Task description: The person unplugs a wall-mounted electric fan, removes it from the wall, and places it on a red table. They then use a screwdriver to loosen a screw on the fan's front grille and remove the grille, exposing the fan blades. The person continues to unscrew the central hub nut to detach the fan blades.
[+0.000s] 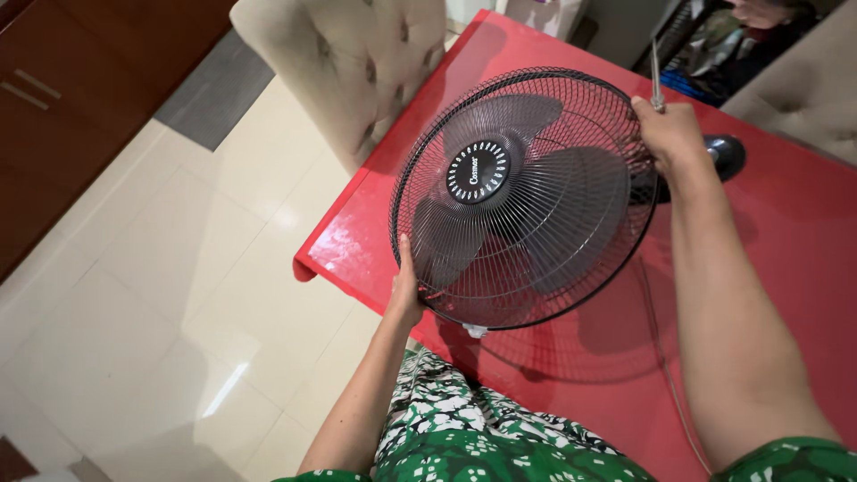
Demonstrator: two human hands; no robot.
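Green patterned lap nearest; left hand & right hand both grip black round wire-caged fan, tilted over red surface.

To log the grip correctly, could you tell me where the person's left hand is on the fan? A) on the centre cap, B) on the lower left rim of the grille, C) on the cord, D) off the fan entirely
B: the left hand grips the lower left rim of the fan grille, while the right hand holds its upper right edge.
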